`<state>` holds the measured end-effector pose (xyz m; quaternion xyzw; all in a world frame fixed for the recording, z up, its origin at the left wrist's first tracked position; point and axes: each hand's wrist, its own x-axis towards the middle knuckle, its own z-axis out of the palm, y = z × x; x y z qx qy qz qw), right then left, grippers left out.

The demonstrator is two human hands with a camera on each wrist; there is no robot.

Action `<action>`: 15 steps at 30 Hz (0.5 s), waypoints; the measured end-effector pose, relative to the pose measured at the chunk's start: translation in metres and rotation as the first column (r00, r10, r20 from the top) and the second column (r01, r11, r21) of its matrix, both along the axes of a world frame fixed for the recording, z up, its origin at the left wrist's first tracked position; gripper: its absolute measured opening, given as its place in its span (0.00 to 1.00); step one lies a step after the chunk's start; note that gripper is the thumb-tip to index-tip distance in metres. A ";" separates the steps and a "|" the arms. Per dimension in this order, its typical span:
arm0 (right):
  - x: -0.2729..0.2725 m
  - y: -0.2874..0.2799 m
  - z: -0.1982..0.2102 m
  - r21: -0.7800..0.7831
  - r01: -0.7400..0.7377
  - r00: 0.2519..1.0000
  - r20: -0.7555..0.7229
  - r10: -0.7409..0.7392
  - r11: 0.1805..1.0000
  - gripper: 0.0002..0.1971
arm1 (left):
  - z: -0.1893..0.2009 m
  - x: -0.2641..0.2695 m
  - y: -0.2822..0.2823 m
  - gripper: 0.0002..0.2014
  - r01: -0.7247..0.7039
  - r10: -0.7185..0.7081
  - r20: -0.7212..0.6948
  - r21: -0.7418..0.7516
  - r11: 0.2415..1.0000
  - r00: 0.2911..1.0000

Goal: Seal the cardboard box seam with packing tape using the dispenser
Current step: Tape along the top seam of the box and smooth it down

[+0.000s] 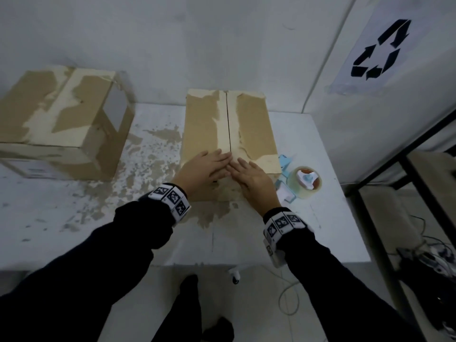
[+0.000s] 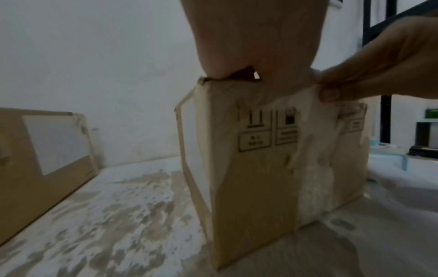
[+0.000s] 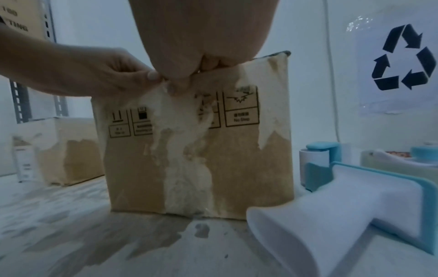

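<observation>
Both hands lie flat on the near end of the cardboard box (image 1: 229,134), palms down, fingers straight and together. The left hand (image 1: 202,169) rests on the left flap, its fingertips angled toward the centre seam (image 1: 229,124); the right hand (image 1: 249,176) rests on the right flap, fingers pointing up and inward so that the two sets of fingertips meet at the seam. In the wrist views the thumbs hang over the box's near top edge: the left thumb (image 3: 151,75) and the right thumb (image 2: 329,93) each touch the torn front face just below the rim. Neither hand grips anything; both press on the flaps. Both forearms, in dark sleeves with patterned white wristbands, converge on the box from the near side. The box stands on the white, stained table (image 1: 74,218), its flaps closed and the seam showing as a dark line with no tape visible on it; its outer paper is peeled in pale patches. Just to the right of the box lies the blue and white tape dispenser (image 1: 286,191) with its roll of clear packing tape (image 1: 306,182), untouched. Well to the left of the box stands a second cardboard box (image 1: 61,119). On the wall to the right of the box hangs a recycling sign (image 1: 380,49).
</observation>
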<state>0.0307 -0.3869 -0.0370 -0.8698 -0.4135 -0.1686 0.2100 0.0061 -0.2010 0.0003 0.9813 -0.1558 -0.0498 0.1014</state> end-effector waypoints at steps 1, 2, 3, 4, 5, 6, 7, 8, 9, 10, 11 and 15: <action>0.001 0.002 0.003 -0.002 0.004 1.000 -0.012 -0.004 1.000 0.17 | -0.001 -0.003 -0.003 0.25 -0.027 0.027 0.014 -0.019 0.999 1.000; 0.003 0.004 0.007 -0.007 0.005 1.000 -0.024 -0.005 1.000 0.18 | -0.001 -0.005 -0.006 0.24 -0.053 0.054 0.028 -0.031 0.998 0.998; 0.003 0.005 0.010 -0.008 0.000 0.999 -0.037 -0.001 1.000 0.18 | -0.002 -0.007 -0.009 0.24 -0.074 0.075 0.043 -0.031 0.997 0.996; 0.002 0.005 0.012 -0.008 -0.012 0.998 -0.058 0.011 1.000 0.19 | -0.002 -0.008 -0.012 0.24 -0.088 0.090 0.056 -0.035 0.996 0.994; 0.001 0.003 0.012 -0.006 -0.032 0.997 -0.077 0.031 0.999 0.20 | -0.003 -0.009 -0.013 0.23 -0.096 0.099 0.067 -0.043 0.994 0.993; 0.001 0.001 0.011 -0.001 -0.052 0.994 -0.094 0.051 0.999 0.21 | -0.004 -0.011 -0.014 0.23 -0.099 0.103 0.080 -0.050 0.994 0.991; 0.001 -0.002 0.009 0.007 -0.064 0.993 -0.102 0.064 0.998 0.21 | -0.006 -0.013 -0.013 0.23 -0.096 0.100 0.092 -0.048 0.994 0.991; 0.001 -0.003 0.008 0.013 -0.065 0.993 -0.101 0.066 0.998 0.22 | -0.007 -0.015 -0.013 0.23 -0.086 0.091 0.103 -0.044 0.995 0.991; 0.002 -0.003 0.006 0.018 -0.058 0.994 -0.097 0.060 0.998 0.22 | -0.009 -0.017 -0.012 0.23 -0.079 0.083 0.110 -0.042 0.996 0.990; 0.002 -0.001 0.005 0.029 -0.045 0.994 -0.094 0.048 0.999 0.23 | -0.009 -0.017 -0.011 0.24 -0.081 0.085 0.109 -0.043 0.996 0.990; 0.002 0.002 0.004 0.045 -0.033 0.995 -0.088 0.037 0.998 0.24 | -0.008 -0.017 -0.012 0.24 -0.092 0.096 0.102 -0.042 0.995 0.990; 0.003 0.006 0.004 0.136 -0.035 0.993 -0.108 0.050 0.990 0.19 | -0.008 -0.016 -0.016 0.24 -0.128 0.131 0.093 -0.041 0.991 0.987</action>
